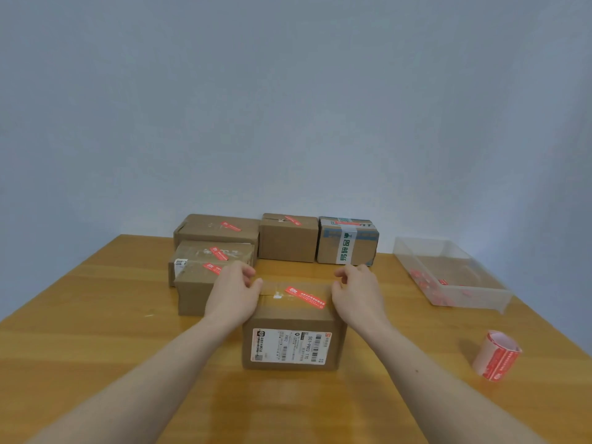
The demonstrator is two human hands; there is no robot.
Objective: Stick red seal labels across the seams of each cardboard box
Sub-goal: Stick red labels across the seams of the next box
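At six o'clock on the wooden table sits the near cardboard box, a red seal label already slanting across its top seam; the left hand and right hand clasp its two sides, fingers curled, pinching nothing. Shoved toward twelve o'clock, it would likely bump the labelled boxes close behind; an uneven grip might tilt it. At three o'clock the label roll stands clear; at two o'clock a clear bin holds red scraps.
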